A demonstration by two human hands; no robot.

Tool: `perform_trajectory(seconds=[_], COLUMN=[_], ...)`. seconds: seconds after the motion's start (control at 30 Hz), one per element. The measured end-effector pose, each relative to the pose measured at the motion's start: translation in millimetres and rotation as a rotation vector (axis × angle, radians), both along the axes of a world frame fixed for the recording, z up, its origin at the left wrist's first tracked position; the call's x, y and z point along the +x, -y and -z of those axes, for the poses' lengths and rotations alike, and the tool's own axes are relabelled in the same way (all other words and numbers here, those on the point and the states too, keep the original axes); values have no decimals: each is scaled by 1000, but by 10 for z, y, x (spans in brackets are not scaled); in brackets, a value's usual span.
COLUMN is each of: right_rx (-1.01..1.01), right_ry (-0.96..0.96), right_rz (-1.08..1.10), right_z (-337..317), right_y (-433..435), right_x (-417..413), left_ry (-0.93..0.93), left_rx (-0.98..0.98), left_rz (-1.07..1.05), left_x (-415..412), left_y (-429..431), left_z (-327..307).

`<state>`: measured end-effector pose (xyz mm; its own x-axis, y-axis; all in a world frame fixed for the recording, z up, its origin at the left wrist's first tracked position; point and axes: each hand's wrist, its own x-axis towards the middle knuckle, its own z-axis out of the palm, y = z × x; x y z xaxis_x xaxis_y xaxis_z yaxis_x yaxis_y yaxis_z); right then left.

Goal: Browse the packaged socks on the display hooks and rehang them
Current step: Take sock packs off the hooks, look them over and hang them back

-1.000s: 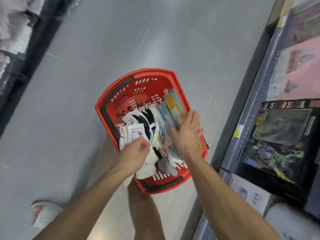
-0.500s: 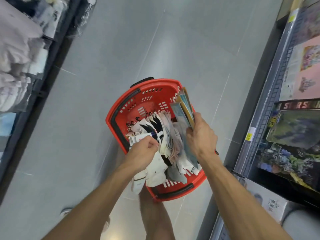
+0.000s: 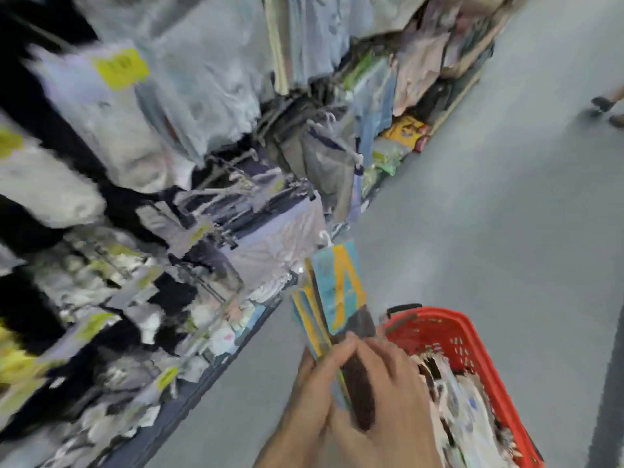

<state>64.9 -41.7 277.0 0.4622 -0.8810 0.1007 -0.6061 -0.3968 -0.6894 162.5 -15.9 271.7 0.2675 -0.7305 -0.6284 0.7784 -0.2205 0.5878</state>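
The frame is blurred by motion. A stack of blue-and-orange sock packs (image 3: 337, 288) with a white hanger hook on top stands upright at the lower middle, with both hands holding it. My left hand (image 3: 314, 390) grips the stack from the left, fingers curled over its lower part. From the right, my right hand (image 3: 388, 383) holds its lower end. More sock packs (image 3: 462, 410) fill the red basket (image 3: 449, 332) at the lower right. Display hooks with packaged socks (image 3: 209, 238) cover the rack on the left.
Hanging clothes (image 3: 202, 62) and packaged goods fill the shelving along the left and top. Grey floor (image 3: 489, 197) runs to the right. Another person's feet (image 3: 604, 109) show at the far right edge.
The view has swung from the floor and basket toward the sock rack on the left. The blue-and-orange packs have come up out of the basket, and my left hand has left the white socks to hold them.
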Motion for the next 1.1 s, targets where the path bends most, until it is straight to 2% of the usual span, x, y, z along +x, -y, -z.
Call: perform_trajectory(seconds=[0.07, 0.13, 0.27, 0.37, 0.47, 0.63, 0.87, 0.97, 1.1], right_rx=[-17, 67, 143, 241, 346, 514, 486, 489, 589], right_ry=[106, 223, 453, 557, 614, 719, 723, 768, 785], right_rz=[-146, -219, -141, -221, -396, -530, -880, -928, -928], right_z=[-507, -998, -1776, -2200, -2476, -2722, -3202, -3310, -3341], right_y=[-302, -559, -963, -1156, -1221, -1194, -1406, -1448, -1399], right_x=[349, 625, 1186, 1610, 1961, 2366, 2726, 2773, 2805], left_ry=[56, 146, 452, 554, 535, 485, 756, 787, 817], left_rx=[-9, 6, -62, -74, -120, -216, -256, -313, -335], left_rz=[-85, -172, -219, -238, -379, -580, -918, -964, -960], left_x=[450, 838, 1417, 1707, 1956, 2215, 2285, 2285, 2264], left_y=[-424, -840, -1632, -2148, -2491, -2866, -2971, -2984, -2977], left_z=[-516, -979, -1861, -2366, -2656, -2984, -3405, -3565, -3637])
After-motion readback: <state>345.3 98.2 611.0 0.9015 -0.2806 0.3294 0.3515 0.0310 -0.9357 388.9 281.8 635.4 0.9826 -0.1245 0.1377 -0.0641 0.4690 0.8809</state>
